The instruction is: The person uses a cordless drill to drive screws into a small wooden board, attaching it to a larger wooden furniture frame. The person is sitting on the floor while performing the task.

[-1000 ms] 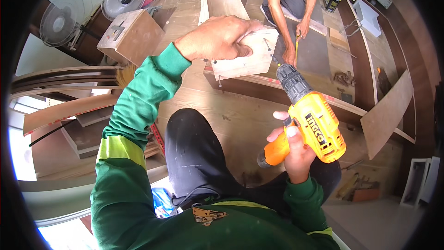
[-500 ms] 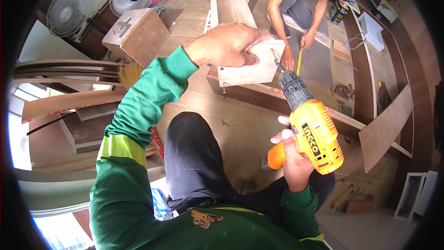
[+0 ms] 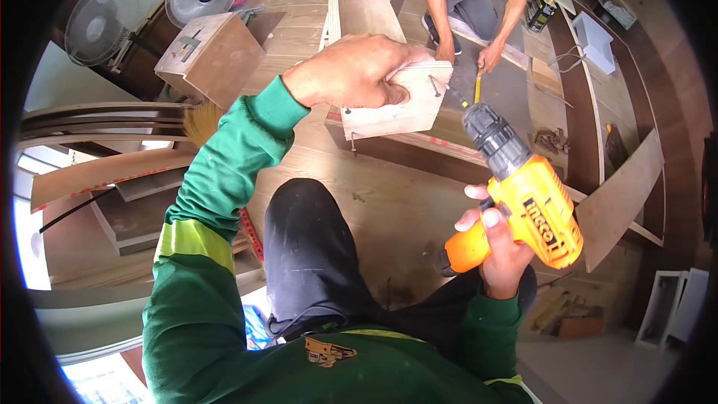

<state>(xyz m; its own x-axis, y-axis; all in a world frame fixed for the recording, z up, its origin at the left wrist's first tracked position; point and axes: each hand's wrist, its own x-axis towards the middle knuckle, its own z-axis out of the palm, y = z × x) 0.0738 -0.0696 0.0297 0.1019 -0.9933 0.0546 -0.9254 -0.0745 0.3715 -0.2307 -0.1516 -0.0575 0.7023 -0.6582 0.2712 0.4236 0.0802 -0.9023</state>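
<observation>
Fingers (image 3: 475, 191) of the right hand (image 3: 504, 258) partly hidden behind the yellow drill (image 3: 532, 198)

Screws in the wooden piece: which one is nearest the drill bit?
The upper-right screw, sticking out of the wooden piece close to the drill bit; the lower-left screw is at the piece's opposite side.

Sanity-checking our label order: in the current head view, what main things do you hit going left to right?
Leftmost fan → wooden box → left hand gripping a small pale board → yellow drill in the right hand → leaning wooden panel.
</observation>
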